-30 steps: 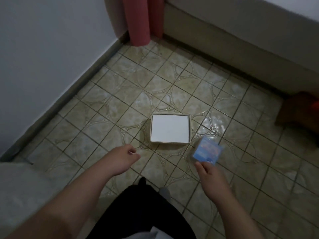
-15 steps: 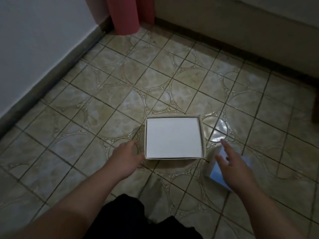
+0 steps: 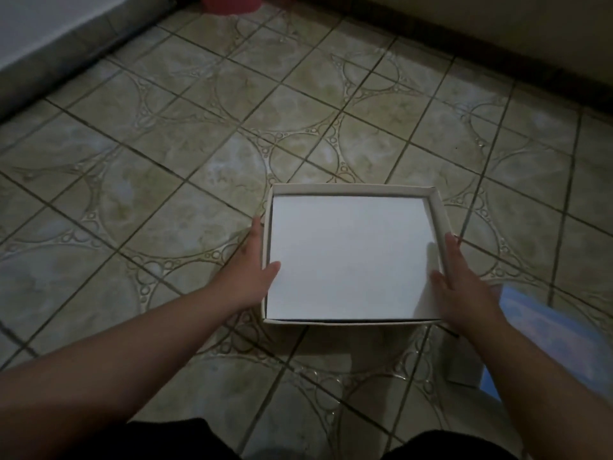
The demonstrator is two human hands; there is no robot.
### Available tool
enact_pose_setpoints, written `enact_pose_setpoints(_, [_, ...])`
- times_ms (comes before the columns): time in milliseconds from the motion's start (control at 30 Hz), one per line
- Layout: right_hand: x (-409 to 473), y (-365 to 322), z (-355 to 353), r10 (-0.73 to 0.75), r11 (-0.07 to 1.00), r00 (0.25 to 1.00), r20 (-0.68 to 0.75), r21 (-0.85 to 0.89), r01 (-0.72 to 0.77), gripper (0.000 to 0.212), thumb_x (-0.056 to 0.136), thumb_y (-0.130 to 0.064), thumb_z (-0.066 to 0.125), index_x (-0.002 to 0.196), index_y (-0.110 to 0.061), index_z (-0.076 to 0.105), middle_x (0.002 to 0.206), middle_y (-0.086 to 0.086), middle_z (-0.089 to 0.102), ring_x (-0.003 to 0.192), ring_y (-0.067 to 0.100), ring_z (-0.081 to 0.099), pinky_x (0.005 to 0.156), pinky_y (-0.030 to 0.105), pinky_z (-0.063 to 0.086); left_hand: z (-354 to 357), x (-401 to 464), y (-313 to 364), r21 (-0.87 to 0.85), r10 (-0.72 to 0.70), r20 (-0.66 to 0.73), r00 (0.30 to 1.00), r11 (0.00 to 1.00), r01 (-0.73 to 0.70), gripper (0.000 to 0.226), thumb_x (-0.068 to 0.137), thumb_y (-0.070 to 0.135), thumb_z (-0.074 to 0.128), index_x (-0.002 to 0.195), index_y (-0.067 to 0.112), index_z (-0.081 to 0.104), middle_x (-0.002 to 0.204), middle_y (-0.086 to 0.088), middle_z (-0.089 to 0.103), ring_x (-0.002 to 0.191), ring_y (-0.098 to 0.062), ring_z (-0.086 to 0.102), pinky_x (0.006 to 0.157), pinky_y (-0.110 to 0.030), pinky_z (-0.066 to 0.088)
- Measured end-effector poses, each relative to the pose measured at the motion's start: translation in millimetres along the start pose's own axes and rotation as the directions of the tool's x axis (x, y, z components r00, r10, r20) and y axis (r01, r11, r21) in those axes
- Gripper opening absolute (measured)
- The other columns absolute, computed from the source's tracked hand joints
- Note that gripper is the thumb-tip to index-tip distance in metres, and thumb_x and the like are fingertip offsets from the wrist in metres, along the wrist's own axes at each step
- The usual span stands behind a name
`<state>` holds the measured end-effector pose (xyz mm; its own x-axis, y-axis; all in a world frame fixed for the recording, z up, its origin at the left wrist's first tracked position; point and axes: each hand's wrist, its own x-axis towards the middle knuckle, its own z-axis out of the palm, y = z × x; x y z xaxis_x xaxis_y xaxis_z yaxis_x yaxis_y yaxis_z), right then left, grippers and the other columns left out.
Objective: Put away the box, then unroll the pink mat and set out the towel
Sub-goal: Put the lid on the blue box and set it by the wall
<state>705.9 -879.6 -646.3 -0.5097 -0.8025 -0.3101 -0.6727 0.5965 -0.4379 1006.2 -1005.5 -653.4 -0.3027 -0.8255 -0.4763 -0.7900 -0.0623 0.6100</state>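
Observation:
A shallow white cardboard box (image 3: 348, 254) lies open-side up on the tiled floor, in the middle of the view. My left hand (image 3: 252, 270) clasps its left wall, thumb over the rim and fingers outside. My right hand (image 3: 461, 287) clasps the right wall the same way. Only the bottom end of the rolled pink mat (image 3: 232, 3) shows, standing at the top edge by the wall. A light blue pack (image 3: 537, 340) lies on the floor just right of my right forearm; I cannot tell whether it is the towel.
A white wall with a grey skirting (image 3: 66, 61) runs along the left. A dark skirting under a pale surface (image 3: 497, 51) crosses the far right. My dark-clothed knees (image 3: 185, 439) sit at the bottom edge. Patterned tiles cover the floor.
The view has dropped closer to the floor. The blue pack left my right hand and lies on the tiles. Both hands have moved in and closed on the box's sides.

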Motion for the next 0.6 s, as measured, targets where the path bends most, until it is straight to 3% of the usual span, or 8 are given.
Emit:
enact_pose_setpoints(67, [1.2,1.5,3.6,0.042,0.999,0.998,-0.053,0.011,-0.041,0.068,0.097,-0.023,0.044,0.149,-0.039,0.004,0.130,0.025,0.055,0.102,0.042,0.059,0.076,0.032,0.031,4.1,1.1,-2.1,0.007,-0.010,0.012,1.000,1.000,0.010,0.081,0.095,0.030,0.042,0.142,0.038,-0.024,0.147,-0.012,0.039,0.106,-0.026,0.058,0.089,-0.028,0.042])
enact_pose_setpoints(133, [3.3,2.7,2.4,0.087,0.996,0.992,-0.088,0.036,-0.085,0.067,0.098,-0.020,0.042,0.149,-0.040,0.004,0.118,0.029,0.060,0.088,0.040,0.059,0.073,0.034,0.035,7.0,-0.2,0.3,-0.019,-0.018,0.000,1.000,1.000,0.018,0.079,0.095,0.022,0.039,0.143,0.037,-0.022,0.114,-0.012,0.057,0.065,-0.010,0.047,0.062,-0.023,0.038])
enact_pose_setpoints(167, [5.3,3.3,1.3,0.108,0.994,0.990,-0.088,0.040,-0.104,0.065,0.098,-0.019,0.040,0.149,-0.039,0.006,0.116,0.029,0.060,0.090,0.041,0.058,0.075,0.036,0.038,7.6,-0.3,1.7,-0.023,-0.012,-0.004,1.000,1.000,0.012,0.079,0.095,0.017,0.038,0.145,0.033,-0.021,0.094,-0.002,0.053,0.060,-0.003,0.036,0.057,-0.019,0.030])
enact_pose_setpoints(233, [9.4,3.0,0.5,0.149,0.989,0.986,-0.082,0.037,-0.146,0.058,0.099,-0.017,0.037,0.150,-0.035,0.015,0.120,0.029,0.057,0.104,0.045,0.055,0.084,0.040,0.040,6.0,-0.1,4.8,0.016,0.023,0.006,1.000,1.000,-0.023,0.078,0.094,0.007,0.037,0.147,0.024,-0.017,0.082,0.011,0.037,0.062,-0.004,0.032,0.059,-0.021,0.034])
enact_pose_setpoints(300, [10.4,0.6,1.5,0.176,0.984,0.980,-0.093,0.019,-0.175,0.052,0.100,-0.019,0.036,0.149,-0.030,0.022,0.123,0.031,0.056,0.110,0.046,0.052,0.089,0.042,0.040,1.4,-2.5,6.4,0.034,0.030,0.011,0.999,0.999,-0.030,0.075,0.094,0.004,0.035,0.149,0.021,-0.013,0.084,0.009,0.043,0.068,-0.009,0.039,0.064,-0.025,0.038])
enact_pose_setpoints(367, [7.4,-3.6,3.2,0.165,0.986,0.982,-0.092,0.013,-0.165,0.051,0.100,-0.020,0.036,0.148,-0.028,0.025,0.125,0.031,0.054,0.112,0.046,0.052,0.090,0.042,0.040,-5.1,-8.4,7.2,0.046,0.025,0.008,1.000,0.999,-0.025,0.073,0.094,0.002,0.034,0.149,0.018,-0.010,0.107,-0.014,0.059,0.078,-0.018,0.051,0.075,-0.030,0.042])
enact_pose_setpoints(467, [-0.4,-18.1,2.0,0.121,0.992,0.990,-0.066,0.027,-0.120,0.049,0.099,-0.021,0.037,0.147,-0.028,0.029,0.126,0.031,0.054,0.112,0.045,0.052,0.091,0.043,0.041,-19.8,-23.8,2.8,0.026,0.006,-0.016,1.000,1.000,-0.006,0.070,0.094,0.000,0.033,0.149,0.018,-0.007,0.139,-0.022,0.044,0.088,-0.023,0.056,0.086,-0.034,0.046])
enact_pose_setpoints(600, [-5.6,-56.4,-6.5,0.008,1.000,0.998,-0.059,-0.008,-0.008,0.049,0.098,-0.019,0.037,0.146,-0.026,0.031,0.122,0.032,0.055,0.107,0.046,0.054,0.089,0.046,0.043,-44.1,-49.7,-14.0,-0.083,-0.097,-0.090,0.991,0.993,0.089,0.069,0.094,0.006,0.032,0.149,0.026,-0.005,0.122,-0.021,0.057,0.090,-0.023,0.055,0.083,-0.036,0.046])
